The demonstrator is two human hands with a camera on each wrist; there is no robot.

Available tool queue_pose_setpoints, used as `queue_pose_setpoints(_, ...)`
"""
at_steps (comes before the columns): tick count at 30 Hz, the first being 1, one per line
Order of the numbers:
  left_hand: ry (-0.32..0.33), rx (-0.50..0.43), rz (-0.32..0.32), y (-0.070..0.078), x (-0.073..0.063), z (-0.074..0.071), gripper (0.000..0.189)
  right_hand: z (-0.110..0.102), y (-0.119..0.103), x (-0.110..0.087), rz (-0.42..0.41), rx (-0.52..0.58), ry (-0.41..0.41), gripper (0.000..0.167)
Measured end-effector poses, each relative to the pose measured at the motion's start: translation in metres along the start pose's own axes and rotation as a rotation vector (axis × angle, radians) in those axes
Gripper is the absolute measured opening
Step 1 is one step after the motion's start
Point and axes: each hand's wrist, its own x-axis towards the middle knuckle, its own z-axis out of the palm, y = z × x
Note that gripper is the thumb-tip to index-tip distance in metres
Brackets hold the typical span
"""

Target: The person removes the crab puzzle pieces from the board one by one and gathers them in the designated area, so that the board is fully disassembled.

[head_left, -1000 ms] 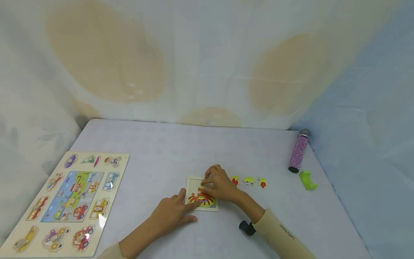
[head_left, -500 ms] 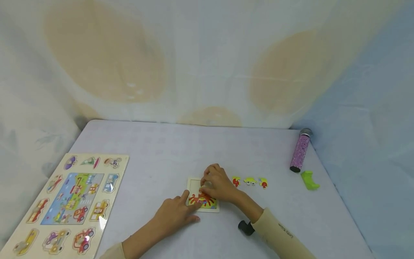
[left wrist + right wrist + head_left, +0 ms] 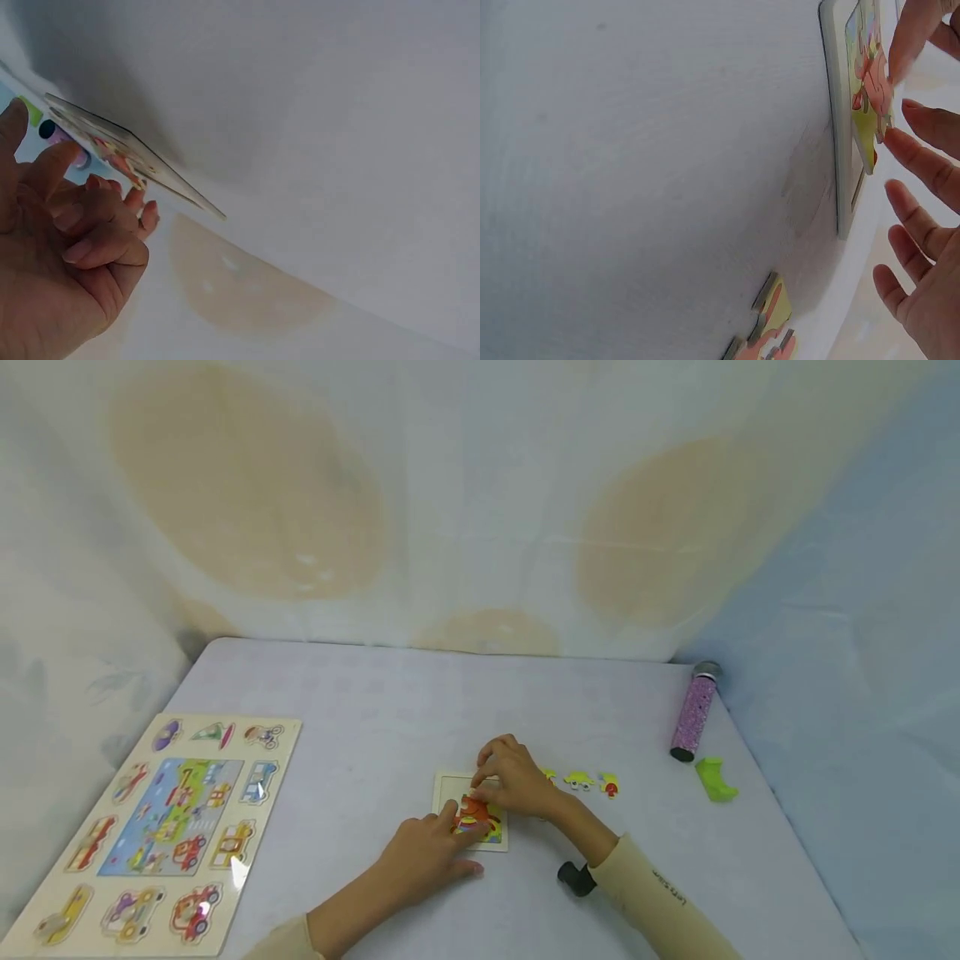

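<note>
A small square jigsaw tray (image 3: 444, 787) with a pale frame lies in front of me, its lower part filled with red and yellow jigsaw pieces (image 3: 474, 810). My left hand (image 3: 423, 856) reaches in from the left, an extended finger resting on these pieces. My right hand (image 3: 517, 783) is at the tray's upper right, thumb and fingers slightly apart. In the right wrist view, a fingertip of the right hand (image 3: 930, 225) meets the edge of a red and yellow piece (image 3: 874, 86), which overhangs the tray slightly. Loose jigsaw pieces (image 3: 578, 780) lie right of the tray.
A large vehicle puzzle board (image 3: 168, 818) covers the table's left side. Toward the right edge lie a purple glittery microphone (image 3: 693, 717) and a bright green curved piece (image 3: 716, 779). A black cylindrical object (image 3: 576, 878) shows by my right sleeve. Cloth hangs behind the table.
My left hand has slid right across the pieces, covering more of them. The right hand has shifted slightly right and up, now hiding part of the nearest loose piece.
</note>
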Motion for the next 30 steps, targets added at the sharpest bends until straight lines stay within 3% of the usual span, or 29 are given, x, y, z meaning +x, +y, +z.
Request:
queue_pose_setpoints(8,-0.049,0.021,-0.067,0.014,0.013,-0.001,0.051,0.001,-0.003,0.0,-0.018,-0.018,-0.018,0.012)
queue_pose_setpoints(13,-0.038,0.021,-0.066,0.014,0.015,-0.002,0.048,-0.001,-0.004,-0.002,-0.024,-0.029,0.011,0.012)
queue_pose_setpoints(18,-0.023,0.027,-0.053,0.013,0.015,0.001,0.048,-0.003,-0.006,-0.004,-0.02,-0.066,-0.042,0.021)
queue_pose_setpoints(21,-0.01,0.045,-0.032,0.012,0.012,0.002,0.049,-0.002,-0.007,-0.006,-0.013,-0.115,-0.082,0.031)
queue_pose_setpoints(25,-0.007,0.052,-0.025,0.01,0.002,-0.002,0.049,0.0,-0.008,-0.008,-0.042,-0.184,-0.077,0.034)
queue_pose_setpoints(30,-0.04,-0.012,-0.114,-0.004,-0.011,-0.017,0.049,0.001,-0.008,-0.01,-0.141,-0.317,-0.051,0.031)
